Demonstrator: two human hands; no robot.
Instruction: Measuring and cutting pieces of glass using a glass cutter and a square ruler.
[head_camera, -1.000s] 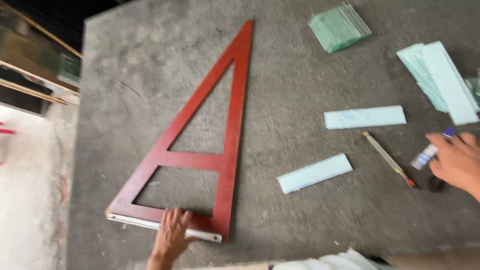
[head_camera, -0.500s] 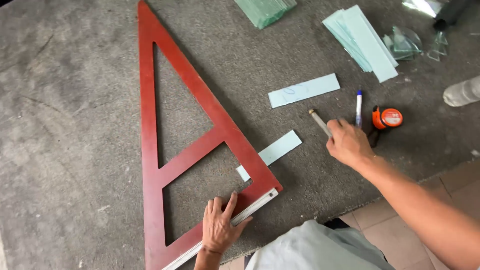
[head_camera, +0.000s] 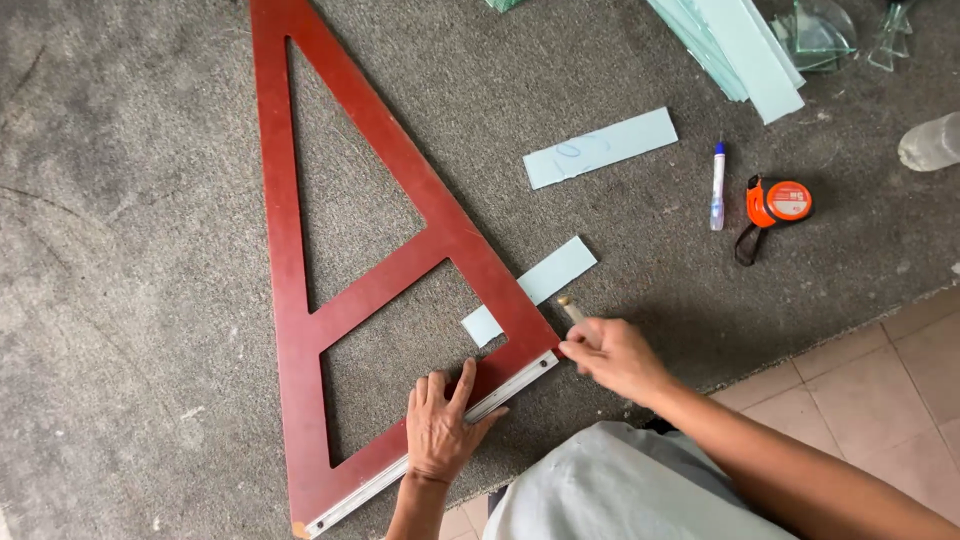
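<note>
Now right hand (head_camera: 612, 352) has come back from pen side, pinching slim cutter tool (head_camera: 571, 309) beside pale glass strip (head_camera: 530, 290); left hand (head_camera: 442, 425) spread flat on red triangular wooden square (head_camera: 400, 270).

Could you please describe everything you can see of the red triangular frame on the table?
The red triangular frame looks like flat, dark red board, with one crossbar dividing two open windows. It lies flat on the grey carpeted table, a pale metal strip along its bottom edge. The left hand presses that edge; a glass strip lies partly beneath its long side.

surface: grey carpet-covered desk (head_camera: 130, 250) | floor: pale beige tiles (head_camera: 880, 390) past desk's right edge | light: soft, even
</note>
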